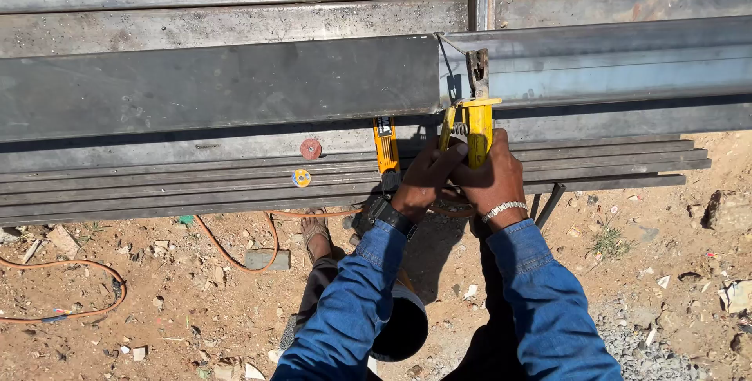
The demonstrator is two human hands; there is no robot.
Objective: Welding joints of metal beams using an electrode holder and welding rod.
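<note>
Both my hands grip the yellow handles of a locking clamp (470, 119) whose grey jaw bites the joint of two long steel channel beams (219, 83). My left hand (423, 177) closes on the left handle, a dark watch on its wrist. My right hand (492, 177) wraps the right handle, a silver bracelet at its wrist. Both sleeves are blue denim.
A yellow tool (385, 144) lies on stacked steel bars (196, 181), next to a red disc (311, 148) and a yellow-blue disc (301, 178). An orange cable (235, 252) snakes over the dirt ground. A sandalled foot (316, 232) and a black helmet (403, 326) are below.
</note>
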